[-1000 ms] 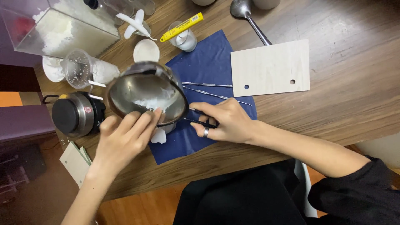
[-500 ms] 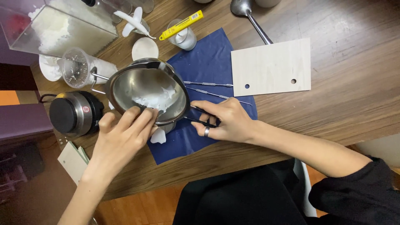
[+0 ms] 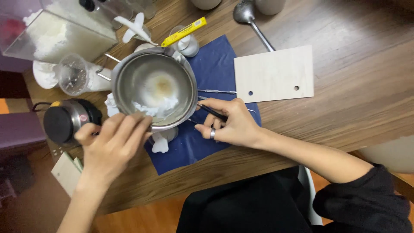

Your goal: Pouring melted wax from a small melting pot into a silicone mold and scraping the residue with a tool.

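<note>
Nearest the camera, the left hand [image 3: 110, 144] reached up from below, its fingers [image 3: 129, 125] curled over the near rim of the pot [image 3: 155, 88] and pressing at the white wax [image 3: 153, 108] stuck inside it. The right hand [image 3: 228, 123] sat just beside the pot, closed around its thin black handle [image 3: 211, 112], a ring on one finger, holding the pot above the blue sheet [image 3: 215, 69].

The pot was steel and mostly bare inside: a yellowish stain showed at the middle of its bottom, and the wax was left only as a ragged crust along the near wall, by the left fingertips. Judging from that, most of the wax was already out and only this last strip remained to be loosened. A white lump [image 3: 160, 144] lay on the blue sheet under the pot's near edge, close to the left hand, likely wax already freed.

To the left stood a small hotplate [image 3: 64, 121], apart from the pot. Beyond the pot lay two thin metal tools [image 3: 215, 91] on the sheet, and a pale board [image 3: 274, 73] with two holes. Farther still were a clear cup [image 3: 73, 75], a yellow cutter [image 3: 183, 31] resting on a small glass, a ladle [image 3: 250, 17], and a clear box [image 3: 56, 30] of white flakes at the table's far corner.
</note>
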